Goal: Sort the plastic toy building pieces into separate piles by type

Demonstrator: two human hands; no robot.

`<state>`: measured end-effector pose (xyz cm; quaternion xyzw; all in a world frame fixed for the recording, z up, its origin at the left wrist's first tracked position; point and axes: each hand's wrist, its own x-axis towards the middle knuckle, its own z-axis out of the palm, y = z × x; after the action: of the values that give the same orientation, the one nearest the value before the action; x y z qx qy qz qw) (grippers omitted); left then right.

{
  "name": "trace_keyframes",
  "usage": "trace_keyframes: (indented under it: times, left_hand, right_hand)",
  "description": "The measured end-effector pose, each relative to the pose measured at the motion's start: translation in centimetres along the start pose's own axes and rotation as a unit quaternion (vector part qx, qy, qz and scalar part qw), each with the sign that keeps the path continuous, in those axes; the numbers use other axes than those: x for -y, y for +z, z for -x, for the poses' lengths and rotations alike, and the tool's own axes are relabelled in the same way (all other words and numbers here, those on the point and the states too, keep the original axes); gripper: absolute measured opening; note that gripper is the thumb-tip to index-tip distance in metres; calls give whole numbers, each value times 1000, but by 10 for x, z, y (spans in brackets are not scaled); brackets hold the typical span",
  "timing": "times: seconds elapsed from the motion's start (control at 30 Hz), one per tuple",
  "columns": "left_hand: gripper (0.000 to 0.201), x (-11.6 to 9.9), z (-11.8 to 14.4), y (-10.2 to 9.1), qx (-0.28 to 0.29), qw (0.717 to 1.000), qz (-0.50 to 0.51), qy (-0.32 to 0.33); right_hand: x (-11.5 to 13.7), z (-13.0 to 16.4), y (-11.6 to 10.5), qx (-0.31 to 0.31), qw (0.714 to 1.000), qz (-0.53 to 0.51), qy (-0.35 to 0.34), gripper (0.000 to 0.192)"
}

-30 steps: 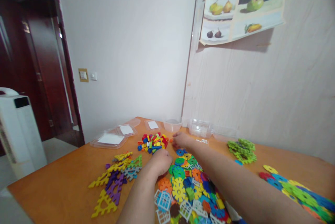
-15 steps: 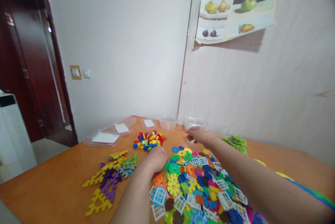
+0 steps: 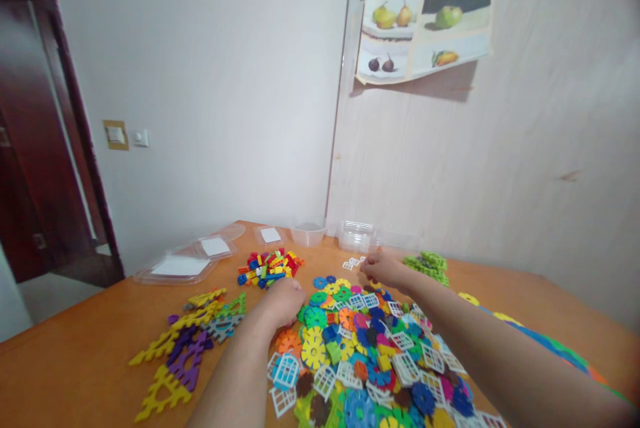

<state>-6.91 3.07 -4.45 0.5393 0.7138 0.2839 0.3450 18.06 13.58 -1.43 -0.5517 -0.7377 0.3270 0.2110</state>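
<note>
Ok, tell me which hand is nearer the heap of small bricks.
Left. The left hand is at the near edge of the brick heap; the right hand is farther off, to the heap's right.

A creased paper poster of painted fruit (image 3: 425, 38) hangs on the pale wood-grained wall panel (image 3: 480, 161), its lower edge slanting up to the right above a shadow. It shows pears, a green apple, two dark round fruits and a yellow-orange one. Left of a dark vertical seam stands a plain white wall (image 3: 225, 81), bearing a white switch in a square gold-coloured frame (image 3: 115, 135) just beside a smaller white wall plate (image 3: 141, 139). At far left is a dark red wooden door (image 3: 27, 128), with pale flooring (image 3: 60, 295) below.
</note>
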Motion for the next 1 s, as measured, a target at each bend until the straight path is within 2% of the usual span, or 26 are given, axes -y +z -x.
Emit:
trace_keyframes:
  times: [0.1,0.2,0.33,0.5,0.67,0.93,1.0]
  left_hand:
    - [10,0,-2,0,0,1000,-5,8]
    - [12,0,-3,0,1,1000,-10,15]
    - [14,0,-2,-1,-3,1000,-14,24]
    - [16,1,-5,1,-12,999,-23,29]
    - [18,2,-5,2,-21,999,-19,31]
    - [21,-3,5,0,-32,999,-3,29]
    - [22,-3,5,-1,-32,999,-5,31]
  right_hand:
    - [-5,9,-11,24,1000,13,-12,17]
    - [-6,20,-17,86,995,23,-35,14]
    - [-7,30,-20,128,989,53,-50,25]
    - [-6,35,-18,113,990,61,-57,21]
    - [-8,33,-19,90,995,2,-47,15]
    - [-16,0,-20,10,994,-92,66,18]
    - [-16,-11,-18,-8,990,-108,85,26]
